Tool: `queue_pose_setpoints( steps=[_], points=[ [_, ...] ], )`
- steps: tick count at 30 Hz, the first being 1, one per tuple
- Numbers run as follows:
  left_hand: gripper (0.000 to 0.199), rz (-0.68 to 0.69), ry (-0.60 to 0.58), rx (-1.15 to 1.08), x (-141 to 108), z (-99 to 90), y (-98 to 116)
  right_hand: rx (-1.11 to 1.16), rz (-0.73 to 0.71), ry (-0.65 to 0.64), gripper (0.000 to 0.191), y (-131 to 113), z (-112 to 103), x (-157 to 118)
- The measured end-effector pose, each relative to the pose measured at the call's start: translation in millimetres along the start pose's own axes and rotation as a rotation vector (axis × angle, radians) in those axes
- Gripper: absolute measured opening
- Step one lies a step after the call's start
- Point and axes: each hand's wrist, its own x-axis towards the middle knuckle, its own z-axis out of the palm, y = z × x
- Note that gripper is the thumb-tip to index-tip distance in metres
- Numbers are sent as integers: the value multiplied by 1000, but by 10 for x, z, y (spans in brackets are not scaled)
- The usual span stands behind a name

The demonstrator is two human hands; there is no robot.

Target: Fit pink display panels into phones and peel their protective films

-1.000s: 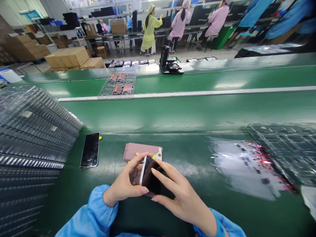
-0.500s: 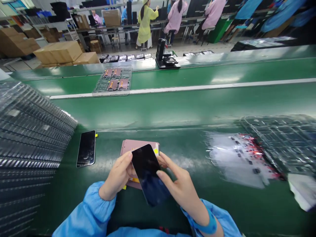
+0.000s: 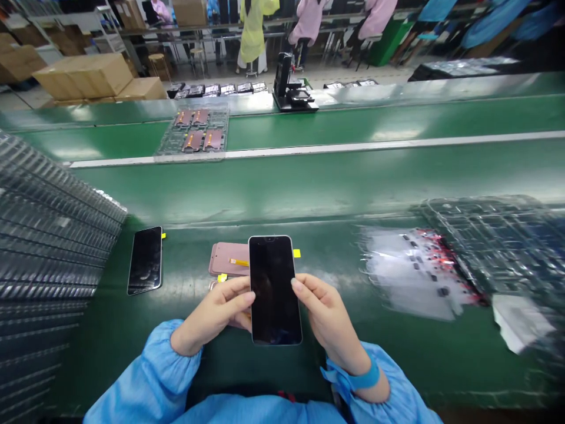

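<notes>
A black phone screen with a silver edge is held upright in front of me, its dark glass facing the camera. My left hand grips its left edge, thumb on the border and fingers behind. On the right edge, my right hand pinches it between thumb and fingers. A yellow tab sticks out at its upper right. Behind it, partly covered, pinkish phone-sized panels with an orange flex strip lie on the green work surface.
Another phone screen lies at left beside tall stacked clear trays. At right are clear plastic pouches, a clear tray and white paper. A tray of pink panels and a black fixture stand farther back.
The held phone screen has turned from a slant to nearly straight, and its lower end has risen. My right hand has shifted to its right edge. The camera view has moved slightly.
</notes>
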Motion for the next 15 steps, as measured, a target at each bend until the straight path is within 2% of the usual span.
queue_pose_setpoints(
  steps=[3,6,9,11,15],
  points=[
    [44,2,14,93,-16,0,2,-30,-10,46,28,7,3,5],
    [44,14,59,96,-25,-7,23,-115,5,46,35,3,14,9],
    [42,57,155,57,-30,-35,56,-108,53,-71,43,-4,10,7],
    [38,114,224,25,-32,-63,78,-42,107,-188,40,-12,3,-1],
    [35,181,248,-9,-36,-103,109,59,199,-353,42,-39,9,-18]
  ],
)
